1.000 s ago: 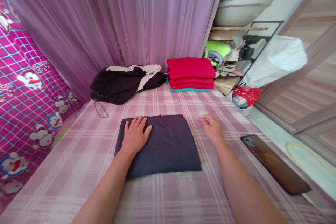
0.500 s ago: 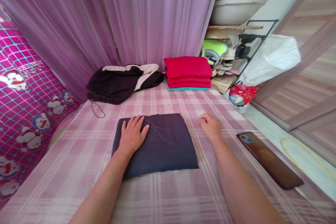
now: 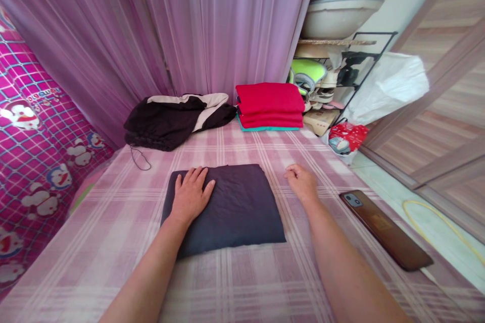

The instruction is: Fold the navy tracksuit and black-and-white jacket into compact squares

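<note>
A: Any change this past half second?
B: Barely any; left hand [image 3: 190,194] flat, gripping nothing, on the navy folded garment [image 3: 238,207], mid checked sheet [image 3: 242,292]. Suggests a pause.
A: And the right hand [image 3: 303,181]?
B: Loosely curled beside the garment, apart; can't tell if pinching anything.
A: Obstacles around?
B: Drawcord garment [image 3: 162,121], red folded clothes [image 3: 270,98] beyond; smartphone [image 3: 386,229] rightward; none touching the navy one

Dark folded garment [image 3: 238,212]: matt cloth, faint creases. Red stack [image 3: 271,98]: smooth matt cloth. Phone [image 3: 386,229]: glossy back. White bag [image 3: 394,83]: crinkled plastic. Brown panels [image 3: 435,126]: wood-grain.
</note>
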Available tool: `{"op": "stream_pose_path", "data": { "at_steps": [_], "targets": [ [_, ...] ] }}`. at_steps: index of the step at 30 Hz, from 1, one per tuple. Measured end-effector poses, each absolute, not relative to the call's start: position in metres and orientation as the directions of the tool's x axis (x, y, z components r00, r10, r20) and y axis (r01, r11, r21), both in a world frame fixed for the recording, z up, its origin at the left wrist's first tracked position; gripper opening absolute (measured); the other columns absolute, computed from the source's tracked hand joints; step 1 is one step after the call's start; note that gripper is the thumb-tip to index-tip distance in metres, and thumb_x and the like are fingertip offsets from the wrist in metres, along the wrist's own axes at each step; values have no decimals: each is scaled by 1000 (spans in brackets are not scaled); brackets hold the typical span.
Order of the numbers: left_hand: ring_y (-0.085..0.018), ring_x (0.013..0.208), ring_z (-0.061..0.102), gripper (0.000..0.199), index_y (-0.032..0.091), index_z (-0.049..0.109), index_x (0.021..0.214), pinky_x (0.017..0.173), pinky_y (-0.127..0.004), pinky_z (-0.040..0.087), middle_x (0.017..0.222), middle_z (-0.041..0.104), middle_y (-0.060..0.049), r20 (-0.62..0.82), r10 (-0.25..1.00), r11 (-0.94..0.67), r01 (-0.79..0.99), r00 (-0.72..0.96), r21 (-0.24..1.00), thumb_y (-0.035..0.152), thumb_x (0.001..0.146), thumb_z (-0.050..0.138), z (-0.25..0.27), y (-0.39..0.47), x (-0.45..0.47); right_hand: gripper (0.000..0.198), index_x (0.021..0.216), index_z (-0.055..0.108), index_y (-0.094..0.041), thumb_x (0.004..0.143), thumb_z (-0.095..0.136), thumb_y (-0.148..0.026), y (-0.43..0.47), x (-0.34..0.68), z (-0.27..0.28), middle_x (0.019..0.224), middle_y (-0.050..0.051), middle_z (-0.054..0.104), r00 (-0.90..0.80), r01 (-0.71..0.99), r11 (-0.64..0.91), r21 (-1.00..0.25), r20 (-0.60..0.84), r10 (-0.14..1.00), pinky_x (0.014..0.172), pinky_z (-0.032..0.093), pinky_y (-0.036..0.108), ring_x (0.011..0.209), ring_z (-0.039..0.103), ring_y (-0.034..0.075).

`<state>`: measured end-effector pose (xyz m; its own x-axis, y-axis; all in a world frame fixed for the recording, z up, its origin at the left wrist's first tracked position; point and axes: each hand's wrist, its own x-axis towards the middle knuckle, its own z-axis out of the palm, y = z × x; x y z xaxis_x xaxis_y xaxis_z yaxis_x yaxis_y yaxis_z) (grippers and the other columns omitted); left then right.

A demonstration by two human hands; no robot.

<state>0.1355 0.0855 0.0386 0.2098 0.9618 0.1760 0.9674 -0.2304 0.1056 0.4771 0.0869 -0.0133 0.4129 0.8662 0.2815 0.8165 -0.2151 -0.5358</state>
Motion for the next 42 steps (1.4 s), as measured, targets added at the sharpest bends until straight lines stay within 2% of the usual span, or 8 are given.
{"op": "stream_pose_path", "data": {
  "at_steps": [4, 13, 19, 23, 35, 42],
  "targets": [
    [-29, 143, 38, 54, 26, 48, 145, 117, -57, 26, 152, 47, -8, 179, 961, -231, 967, 210, 107, 47, 99, 31, 38, 86, 135, 24, 86, 73, -25, 80, 50, -23, 87, 477, -13, 70, 1, 72, 405, 828, -221, -515, 279, 870, 66, 42, 28, 69, 63, 19],
    [-29, 142, 38, 54, 24, 49, 144, 117, -58, 26, 152, 47, -8, 173, 963, -227, 968, 207, 105, 46, 98, 31, 40, 85, 136, 27, 98, 73, -22, 85, 50, -27, 88, 472, -10, 85, 6, 74, 378, 867, -234, -439, 276, 883, 73, 45, 32, 77, 65, 22],
    [-29, 143, 37, 54, 24, 48, 145, 117, -58, 26, 152, 47, -7, 182, 961, -231, 968, 211, 98, 46, 98, 31, 39, 85, 136, 36, 116, 67, -20, 84, 50, -20, 87, 464, -10, 115, 10, 71, 255, 925, -105, -365, 389, 885, 93, 43, 38, 104, 63, 24],
    [-29, 144, 36, 55, 22, 47, 145, 117, -58, 25, 153, 45, -7, 159, 965, -226, 969, 208, 101, 46, 99, 29, 39, 86, 136, 31, 111, 69, -21, 86, 51, -19, 86, 461, -12, 117, 9, 70, 207, 936, -87, -340, 336, 919, 97, 41, 39, 109, 62, 24],
    [-28, 144, 36, 56, 21, 47, 145, 118, -57, 25, 153, 45, -7, 152, 968, -219, 970, 202, 105, 46, 99, 30, 40, 85, 136, 32, 114, 69, -20, 87, 50, -19, 86, 461, -12, 126, 10, 67, 218, 937, -96, -337, 349, 911, 100, 42, 41, 118, 58, 25],
    [-28, 144, 36, 56, 20, 47, 145, 118, -58, 25, 153, 45, -7, 160, 965, -226, 969, 209, 101, 46, 99, 30, 38, 86, 136, 29, 108, 72, -22, 90, 50, -23, 85, 462, -15, 128, 10, 66, 226, 952, -131, -278, 342, 912, 100, 41, 43, 120, 56, 26]
  ]
}}
